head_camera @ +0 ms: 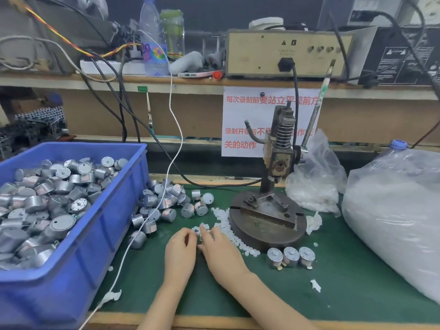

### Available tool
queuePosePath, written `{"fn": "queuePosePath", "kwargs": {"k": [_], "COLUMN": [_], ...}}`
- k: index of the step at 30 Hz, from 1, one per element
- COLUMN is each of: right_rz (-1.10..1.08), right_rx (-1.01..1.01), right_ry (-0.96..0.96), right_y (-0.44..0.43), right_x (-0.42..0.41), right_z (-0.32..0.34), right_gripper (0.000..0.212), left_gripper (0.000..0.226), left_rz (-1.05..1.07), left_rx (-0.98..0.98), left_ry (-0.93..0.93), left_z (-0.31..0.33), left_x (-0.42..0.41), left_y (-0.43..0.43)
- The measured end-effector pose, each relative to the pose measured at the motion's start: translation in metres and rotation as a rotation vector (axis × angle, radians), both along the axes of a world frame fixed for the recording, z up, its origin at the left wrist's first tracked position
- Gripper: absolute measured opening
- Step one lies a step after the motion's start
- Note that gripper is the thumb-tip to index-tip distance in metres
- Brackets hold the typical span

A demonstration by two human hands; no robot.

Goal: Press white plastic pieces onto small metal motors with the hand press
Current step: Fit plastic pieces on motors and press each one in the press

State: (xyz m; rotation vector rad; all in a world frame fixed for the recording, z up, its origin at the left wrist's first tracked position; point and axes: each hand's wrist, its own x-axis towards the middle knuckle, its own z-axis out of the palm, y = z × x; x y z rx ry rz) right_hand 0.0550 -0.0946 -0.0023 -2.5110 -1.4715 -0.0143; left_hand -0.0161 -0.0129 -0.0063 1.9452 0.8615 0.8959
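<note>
Hands: the left hand (181, 248) and right hand (220, 252) lay touching on the green surface (345, 289). The left fingers were curled inward and the right fingers reached forward. Something small and dark showed between them, but whether either hand gripped it could not be told.
White plastic pieces (225, 223): strewn from 12 to 2 o'clock of the hands, up against the press base's rim.
Hand press (273, 217): at 1 o'clock of the hands, lever raised.
Motors: a loose heap (166, 201) lay at 11 o'clock and a row of three (290, 257) at 3 o'clock, near the base rim.
Blue bin (107, 234): at 9 o'clock, its wall near the white cable (142, 225).
Open room: bare green ran at 6 o'clock to the wooden front edge, and at 4 o'clock toward the big bag (392, 210).
</note>
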Motion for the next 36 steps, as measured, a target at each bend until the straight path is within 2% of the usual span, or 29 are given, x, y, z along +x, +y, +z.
{"fn": "queuePosePath", "kwargs": {"k": [3,9,14,17,20,22,24,26,29,36], "right_rz": [-0.005,0.054,0.042,-0.016,-0.17,-0.27,-0.365,-0.438,-0.491,-0.567], "right_rx": [-0.053,-0.185,-0.238,-0.048,0.191,0.318,0.414,0.464,0.451,0.446], "right_ry": [-0.044,0.057,0.203,0.361,0.546,0.628,0.565,0.421,0.229,0.142], "right_y": [-0.007,-0.016,-0.025,-0.036,-0.053,-0.065,-0.072,-0.075,-0.073,-0.059], "right_x": [0.006,0.009,0.016,0.027,0.052,0.07,0.087,0.1,0.113,0.125], "right_z": [0.018,0.053,0.057,0.062,0.074,0.078,0.076,0.07,0.061,0.056], "right_gripper": [0.042,0.028,0.038,0.019,0.037,0.037,0.036,0.037,0.041,0.045], "left_gripper": [0.021,0.021,0.019,0.019,0.02,0.02,0.015,0.006,0.008,0.019], "left_rz": [0.008,0.01,0.007,0.003,0.004,-0.002,-0.014,-0.022,-0.074,-0.067], "left_rx": [-0.011,-0.054,-0.065,-0.066,-0.053,0.005,0.138,0.302,0.452,0.385], "left_ry": [-0.007,-0.016,0.004,0.002,0.012,0.059,0.135,0.249,0.327,0.286], "left_z": [-0.001,-0.003,-0.005,-0.005,-0.003,-0.003,-0.001,0.0,0.001,-0.002], "left_x": [0.0,-0.001,-0.001,-0.001,-0.001,0.0,0.002,0.003,0.003,0.004], "left_y": [0.001,0.003,0.003,0.004,0.004,0.003,-0.001,-0.007,-0.014,-0.007]}}
